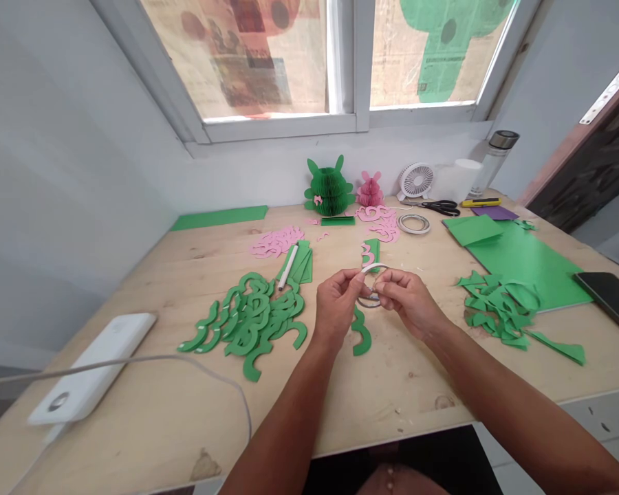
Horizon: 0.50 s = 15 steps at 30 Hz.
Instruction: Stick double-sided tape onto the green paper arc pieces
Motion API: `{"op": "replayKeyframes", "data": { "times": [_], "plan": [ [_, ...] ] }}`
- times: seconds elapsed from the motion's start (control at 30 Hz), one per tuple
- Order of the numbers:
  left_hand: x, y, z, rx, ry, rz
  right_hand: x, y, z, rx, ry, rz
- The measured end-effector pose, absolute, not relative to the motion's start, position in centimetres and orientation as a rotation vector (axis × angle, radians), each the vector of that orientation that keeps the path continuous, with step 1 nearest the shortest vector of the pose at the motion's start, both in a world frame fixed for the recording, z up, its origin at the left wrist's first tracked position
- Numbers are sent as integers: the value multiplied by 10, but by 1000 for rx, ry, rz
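Over the middle of the wooden table, my left hand pinches the left side of a thin white tape roll. My right hand is closed at the roll's right side, its fingertips pressed together; any small piece between them is too small to make out. Just below the roll lies a wavy green paper piece, partly behind my left hand. Beyond the roll, a pink wavy piece rests on a green strip.
Green cutouts and a white pen lie left; green scraps, green sheets and a phone right. Paper figures, a fan, scissors and another tape roll stand or lie behind. A cable crosses front left.
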<state>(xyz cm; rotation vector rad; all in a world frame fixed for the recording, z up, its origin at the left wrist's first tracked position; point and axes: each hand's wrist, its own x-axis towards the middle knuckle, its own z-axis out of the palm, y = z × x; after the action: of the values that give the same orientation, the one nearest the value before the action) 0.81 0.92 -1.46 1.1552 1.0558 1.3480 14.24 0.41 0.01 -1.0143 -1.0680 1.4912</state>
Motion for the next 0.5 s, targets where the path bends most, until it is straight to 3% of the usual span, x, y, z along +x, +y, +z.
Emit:
{"op": "replayKeyframes", "data": {
  "times": [0.5],
  "plan": [
    [9,9,-22,1359,1028,1366,143,8,-5,-1061,-1049,1409]
  ]
}}
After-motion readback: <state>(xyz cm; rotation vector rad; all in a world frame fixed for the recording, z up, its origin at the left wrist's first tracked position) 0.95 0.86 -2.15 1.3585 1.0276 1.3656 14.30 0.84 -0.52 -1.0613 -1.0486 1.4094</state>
